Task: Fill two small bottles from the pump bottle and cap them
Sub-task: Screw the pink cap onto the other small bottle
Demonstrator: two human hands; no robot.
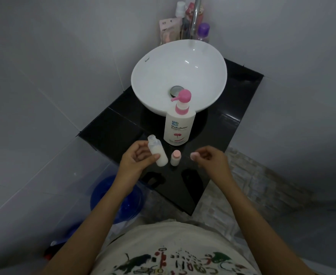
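Left hand [136,157] is curled in a grip; right hand [208,156] pinches, both forearms extended.

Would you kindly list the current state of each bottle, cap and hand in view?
Open small bottle: uncapped, partly filled with white liquid, tilted.
Capped small bottle: pink cap on, upright on the counter.
Pump bottle: upright.
Left hand: gripping the open small bottle.
Right hand: pinching a pink cap.

A single wide-angle view is taken from the person's head, looking steeply down and forward. The glossy black tiled counter [123,124] and round white ceramic basin [163,62] are seen close below, at arm's reach. The wearer's printed white shirt [173,251] fills the bottom edge, and straight lines are bent towards the edges.
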